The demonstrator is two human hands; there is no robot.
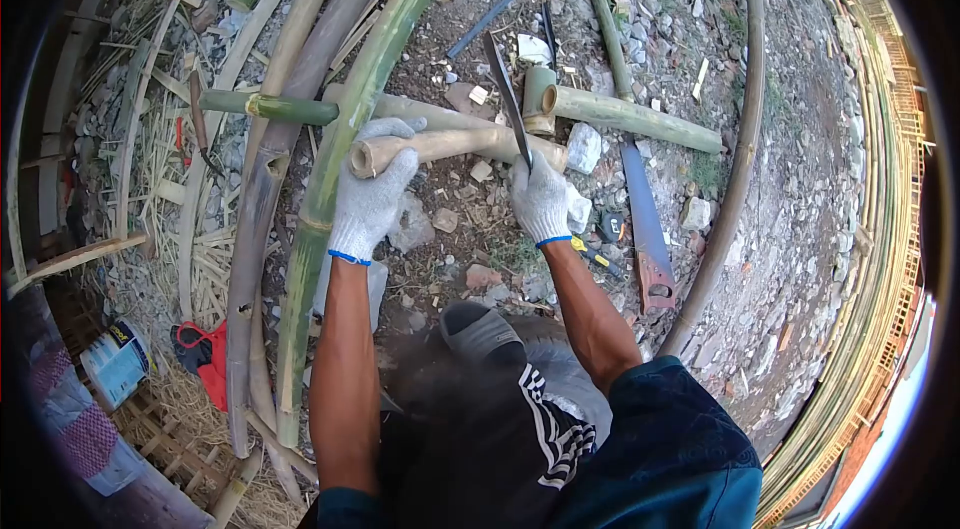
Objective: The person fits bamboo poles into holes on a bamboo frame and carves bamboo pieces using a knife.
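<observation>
A short tan bamboo piece [445,146] lies crosswise in front of me, its hollow end toward the left. My left hand [375,189], in a white knit glove with a blue cuff, is wrapped round it near that hollow end. My right hand [540,197], gloved the same way, is closed on a long dark blade [508,94] that points up and slightly left. The blade crosses the bamboo piece near its right part. The blade's handle is hidden inside the glove.
Long bamboo poles [360,109] run along the left. A green bamboo length [640,119] lies beyond my right hand, near a handsaw [645,219] and a tape measure [612,226]. A red cloth [205,361] and a bucket [115,365] are at lower left. Rubble covers the ground.
</observation>
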